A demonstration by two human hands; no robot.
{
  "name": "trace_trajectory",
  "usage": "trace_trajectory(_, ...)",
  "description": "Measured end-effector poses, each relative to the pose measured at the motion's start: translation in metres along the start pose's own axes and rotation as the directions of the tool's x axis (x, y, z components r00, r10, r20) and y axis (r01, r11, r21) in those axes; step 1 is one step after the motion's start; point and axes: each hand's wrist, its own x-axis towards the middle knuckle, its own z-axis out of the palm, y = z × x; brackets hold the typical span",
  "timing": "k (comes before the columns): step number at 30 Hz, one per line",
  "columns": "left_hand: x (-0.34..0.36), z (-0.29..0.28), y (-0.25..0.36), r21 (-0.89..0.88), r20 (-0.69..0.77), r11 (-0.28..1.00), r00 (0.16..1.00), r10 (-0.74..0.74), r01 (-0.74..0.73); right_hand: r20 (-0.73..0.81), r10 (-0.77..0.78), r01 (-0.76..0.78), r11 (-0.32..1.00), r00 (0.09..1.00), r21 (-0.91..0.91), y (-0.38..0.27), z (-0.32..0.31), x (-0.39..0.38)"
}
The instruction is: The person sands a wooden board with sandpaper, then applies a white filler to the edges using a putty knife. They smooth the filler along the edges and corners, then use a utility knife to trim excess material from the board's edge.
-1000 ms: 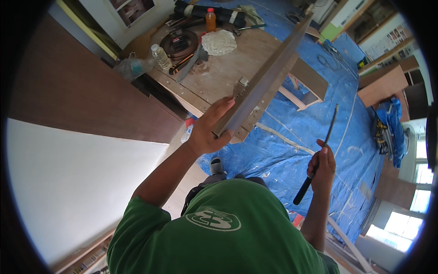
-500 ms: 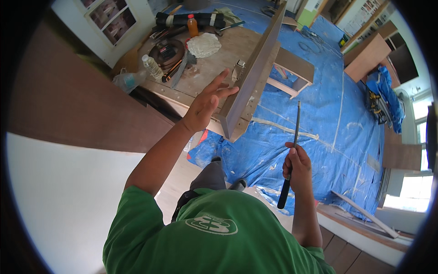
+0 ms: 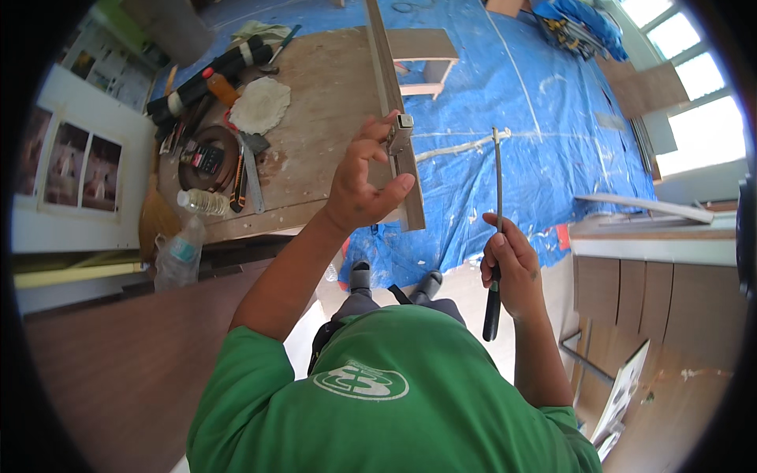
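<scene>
My left hand [image 3: 363,173] is open, fingers spread, at a small metal fitting [image 3: 400,134] on a long narrow board [image 3: 378,55] along the right edge of the wooden worktop [image 3: 315,94]. Its fingertips appear to touch the fitting; whether they grip it is unclear. My right hand [image 3: 510,260] is closed round the black handle of a long, thin metal file [image 3: 497,181], held upright in the picture over the blue tarp, right of the board and apart from it.
Bottles [image 3: 206,202], tape measure-like coils [image 3: 197,173], a utility knife [image 3: 238,181], dark rolls [image 3: 181,94] and a pale cloth [image 3: 260,106] crowd the worktop's left. A small wooden frame [image 3: 430,55] stands beyond it on blue tarp [image 3: 576,150]. Loose panels [image 3: 646,91] lean at right.
The view has swung, bringing the board more upright in the picture. My left hand has left the board's near end and reached round the fitting. The file stays in my right hand.
</scene>
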Motion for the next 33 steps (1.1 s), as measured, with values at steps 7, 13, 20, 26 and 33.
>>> trace_trajectory(7, 0.035, -0.004, 0.005, 0.024, 0.136, 0.985, 0.975, -0.174, 0.173, -0.168, -0.065, 0.004, 0.940, 0.984, -0.342, -0.012, 0.022, -0.055)
trace_trajectory(13, 0.088, 0.006, -0.030, 0.096, 0.224, 0.970, 0.954, 0.199, -0.225, -0.207, 0.004, -0.064, 0.957, 0.978, -0.283, -0.011, 0.050, -0.101)
trace_trajectory(20, 0.080, 0.035, -0.049, 0.016, 0.228, 0.965, 0.941, 0.251, -0.262, -0.241, -0.186, 0.016, 0.821, 0.953, -0.571, 0.015, 0.070, -0.117)
trace_trajectory(26, 0.075, 0.044, -0.064, 0.020, 0.091, 0.926, 0.923, 0.375, -0.378, -0.195, -0.249, 0.052, 0.731, 0.949, -0.680, 0.010, 0.088, -0.112)
trace_trajectory(33, 0.080, 0.050, -0.073, -0.088, 0.074, 0.905, 0.903, 0.423, -0.416, -0.194, -0.221, 0.026, 0.721, 0.956, -0.693, 0.004, 0.099, -0.103)
